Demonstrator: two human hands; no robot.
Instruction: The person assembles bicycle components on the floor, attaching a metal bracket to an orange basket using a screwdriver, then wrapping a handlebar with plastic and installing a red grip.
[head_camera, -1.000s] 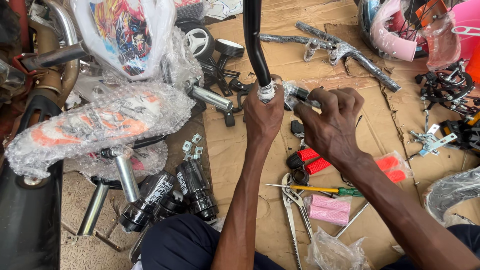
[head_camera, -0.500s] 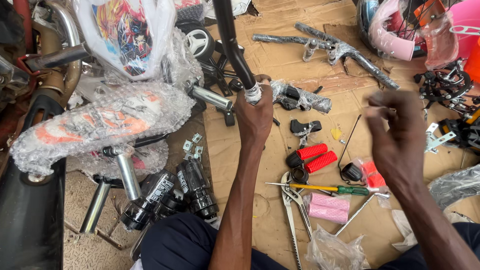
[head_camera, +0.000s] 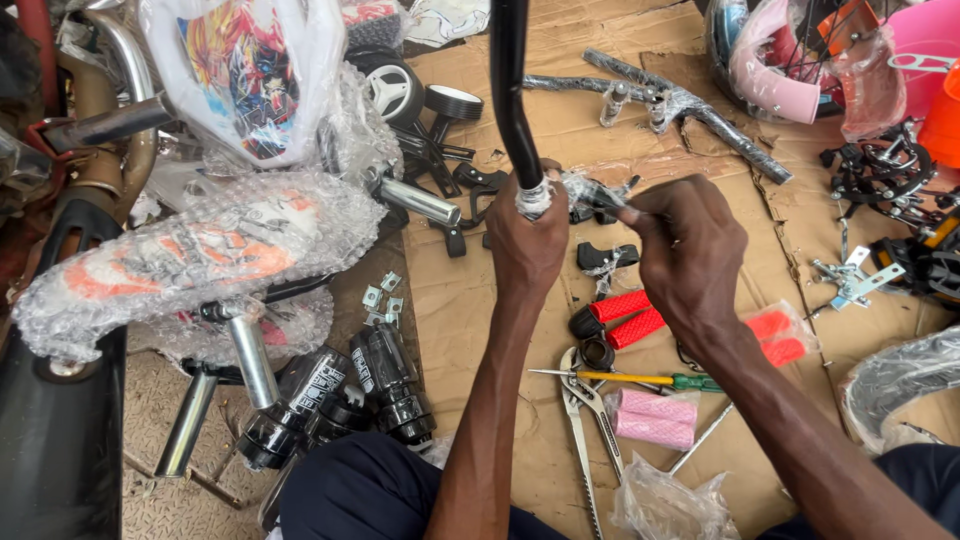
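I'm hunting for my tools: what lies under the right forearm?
Under the right forearm show a yellow-shafted screwdriver with green handle, two pink foam grips and silver pliers on brown cardboard; the arm covers whatever lies directly beneath.

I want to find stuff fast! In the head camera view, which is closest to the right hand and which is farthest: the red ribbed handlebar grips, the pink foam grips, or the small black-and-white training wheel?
From the right hand:
1. Red ribbed handlebar grips, just below the hand, slightly left.
2. Pink foam grips, farther down, beside the yellow-handled screwdriver.
3. Small black-and-white training wheel, farthest, up at the top left.
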